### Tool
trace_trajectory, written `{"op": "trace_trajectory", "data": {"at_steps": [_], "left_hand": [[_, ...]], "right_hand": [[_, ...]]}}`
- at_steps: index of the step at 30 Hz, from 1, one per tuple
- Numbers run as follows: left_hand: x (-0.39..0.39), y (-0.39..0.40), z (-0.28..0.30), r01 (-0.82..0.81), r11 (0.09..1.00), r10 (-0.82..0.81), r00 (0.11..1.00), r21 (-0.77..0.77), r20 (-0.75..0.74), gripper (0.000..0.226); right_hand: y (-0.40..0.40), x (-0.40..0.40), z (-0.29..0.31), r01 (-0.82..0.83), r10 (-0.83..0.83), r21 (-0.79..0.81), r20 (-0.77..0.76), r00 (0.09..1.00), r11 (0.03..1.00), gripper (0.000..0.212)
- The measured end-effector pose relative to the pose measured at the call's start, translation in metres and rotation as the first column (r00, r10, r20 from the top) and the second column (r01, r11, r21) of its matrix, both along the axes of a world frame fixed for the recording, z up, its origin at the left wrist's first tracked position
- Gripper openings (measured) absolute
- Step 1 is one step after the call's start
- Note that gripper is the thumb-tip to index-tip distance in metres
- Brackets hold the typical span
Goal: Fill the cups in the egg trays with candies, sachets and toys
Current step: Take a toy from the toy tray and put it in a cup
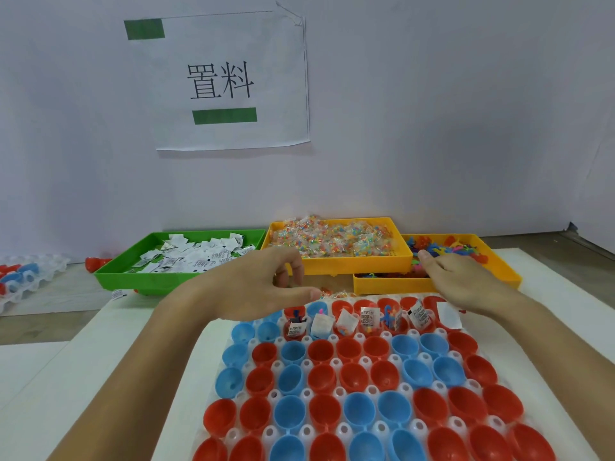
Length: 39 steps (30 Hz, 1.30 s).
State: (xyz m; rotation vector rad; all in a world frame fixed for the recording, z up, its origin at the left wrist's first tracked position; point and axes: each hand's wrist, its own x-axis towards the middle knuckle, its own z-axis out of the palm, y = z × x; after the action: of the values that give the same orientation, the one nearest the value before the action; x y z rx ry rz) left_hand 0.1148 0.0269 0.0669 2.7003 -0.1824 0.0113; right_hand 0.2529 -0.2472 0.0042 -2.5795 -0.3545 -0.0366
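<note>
Open air lies above the egg tray [332, 361]. Across its far edge, the green sachet tray [126, 274], yellow candy tray [349, 261] and yellow toy tray [382, 284] form a low barrier before the wall [432, 128].

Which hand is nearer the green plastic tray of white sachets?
Left. The left hand hovers just right of the green plastic tray, near its front corner; the right hand reaches the yellow toy tray, farther right.
</note>
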Motion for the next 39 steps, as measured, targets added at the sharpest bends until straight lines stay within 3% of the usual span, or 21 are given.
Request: {"op": "trace_trajectory", "data": {"at_steps": [5,9,12,17,23,39], "left_hand": [[0.001,0.000,0.001,-0.006,1.000,0.007,0.998,-0.004,0.063,0.034],[0.000,-0.003,0.003,-0.013,0.999,0.016,0.996,-0.035,0.092,0.043],[0.000,-0.004,0.004,-0.003,0.999,0.010,0.993,-0.054,0.120,0.035],[0.001,-0.005,0.003,0.009,0.999,-0.002,0.991,-0.049,0.132,0.025],[0.001,-0.006,0.002,0.014,0.999,-0.010,0.991,-0.031,0.131,0.023],[0.000,-0.010,0.004,0.018,1.000,-0.014,0.990,-0.025,0.143,0.018]], "right_hand": [[-0.003,0.003,0.003,-0.001,0.001,0.072,-0.006,1.000,0.997,0.064],[-0.007,0.007,0.004,-0.038,0.028,0.150,0.071,0.997,0.988,0.057],[-0.010,0.010,0.005,-0.077,0.053,0.162,0.152,0.987,0.984,0.050],[-0.007,0.009,-0.001,-0.057,0.057,0.032,-0.013,0.998,0.998,0.061],[-0.006,0.008,0.005,0.003,0.003,0.074,-0.079,0.997,0.997,0.071],[-0.015,0.023,0.000,0.017,-0.060,0.308,0.131,0.990,0.951,0.044]]}}
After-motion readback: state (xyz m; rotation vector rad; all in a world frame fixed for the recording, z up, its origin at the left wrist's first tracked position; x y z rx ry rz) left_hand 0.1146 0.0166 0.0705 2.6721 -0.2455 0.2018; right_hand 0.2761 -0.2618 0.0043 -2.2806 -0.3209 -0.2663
